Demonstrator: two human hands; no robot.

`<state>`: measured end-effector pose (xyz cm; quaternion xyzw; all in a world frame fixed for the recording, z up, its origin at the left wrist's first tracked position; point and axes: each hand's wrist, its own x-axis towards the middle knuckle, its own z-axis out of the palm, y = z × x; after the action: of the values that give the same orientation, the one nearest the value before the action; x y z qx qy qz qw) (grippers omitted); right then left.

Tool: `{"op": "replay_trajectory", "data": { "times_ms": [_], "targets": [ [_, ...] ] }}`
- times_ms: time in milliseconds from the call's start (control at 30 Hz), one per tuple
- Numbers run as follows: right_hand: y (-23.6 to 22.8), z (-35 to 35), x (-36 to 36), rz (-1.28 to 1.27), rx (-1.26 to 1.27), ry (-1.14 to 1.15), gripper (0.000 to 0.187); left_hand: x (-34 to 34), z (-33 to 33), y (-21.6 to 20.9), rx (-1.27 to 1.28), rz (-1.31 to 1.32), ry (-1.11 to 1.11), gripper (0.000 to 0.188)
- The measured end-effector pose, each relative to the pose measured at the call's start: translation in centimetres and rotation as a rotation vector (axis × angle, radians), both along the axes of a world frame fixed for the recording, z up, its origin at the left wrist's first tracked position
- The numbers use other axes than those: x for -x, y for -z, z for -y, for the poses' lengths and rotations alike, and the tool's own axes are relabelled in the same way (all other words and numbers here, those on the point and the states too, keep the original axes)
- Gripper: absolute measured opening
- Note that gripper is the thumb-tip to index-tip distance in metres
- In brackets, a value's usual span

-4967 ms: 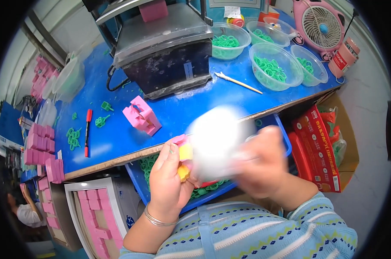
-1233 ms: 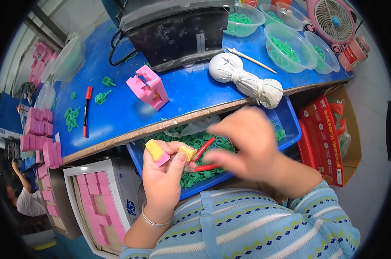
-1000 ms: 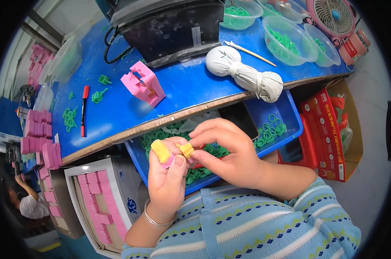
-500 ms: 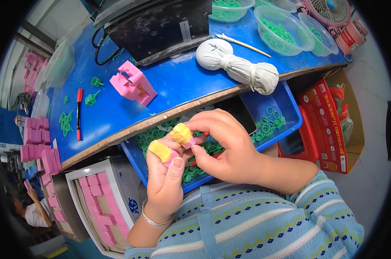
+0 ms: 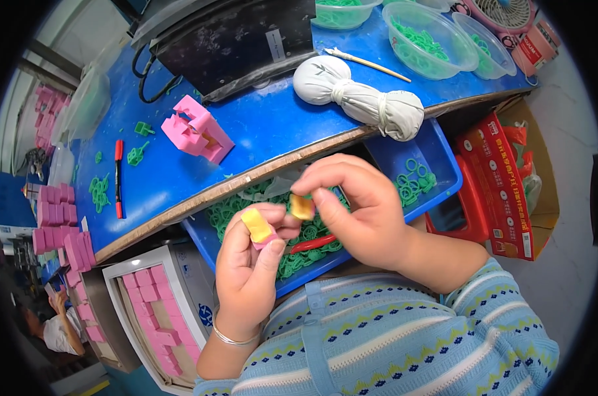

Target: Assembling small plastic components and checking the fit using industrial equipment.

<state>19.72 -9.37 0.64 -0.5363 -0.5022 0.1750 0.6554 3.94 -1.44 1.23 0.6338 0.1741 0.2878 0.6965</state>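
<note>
My left hand (image 5: 249, 247) is closed around a small yellow-and-pink block (image 5: 257, 228), its thumb against the pink lower end. Just to the right, the fingertips of my right hand (image 5: 365, 208) pinch a second small yellow piece (image 5: 302, 206), somewhat blurred and darker on the side that shows. A narrow gap separates the two pieces. Below both hands is a blue tray (image 5: 449, 173) of green ring-shaped pieces (image 5: 414, 181). A curved red handle (image 5: 313, 243) shows between my hands over the tray; what it belongs to is hidden.
On the blue table (image 5: 259, 125) stand a pink block frame (image 5: 199, 130), a black machine (image 5: 236, 49), a tied white cloth bundle (image 5: 358, 98) and clear bowls (image 5: 431, 63) of green pieces. A white-framed case (image 5: 157, 317) of pink blocks stands left; a red box (image 5: 497, 185) right.
My right hand has drawn its yellow piece away from my left hand and turned it, so a darker side shows. The left hand's block is tilted more upright.
</note>
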Motion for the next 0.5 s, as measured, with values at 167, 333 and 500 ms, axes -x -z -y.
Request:
{"op": "replay_trajectory", "data": {
  "times_ms": [167, 333, 500],
  "targets": [
    [0.5, 0.1, 0.3, 0.001, 0.159, -0.032, 0.015, 0.0, -0.1, -0.6, 0.119, -0.114, 0.070, 0.026],
    [1.9, 0.5, -1.1, 0.248, 0.375, 0.077, 0.010, 0.4, -0.5, 0.3, 0.201, -0.037, -0.067, 0.031],
    [2.9, 1.7, -2.4, 0.704, 0.690, -0.074, 0.015, 1.9, -1.2, 1.5, 0.259, -0.131, -0.057, 0.025]
  ]
}}
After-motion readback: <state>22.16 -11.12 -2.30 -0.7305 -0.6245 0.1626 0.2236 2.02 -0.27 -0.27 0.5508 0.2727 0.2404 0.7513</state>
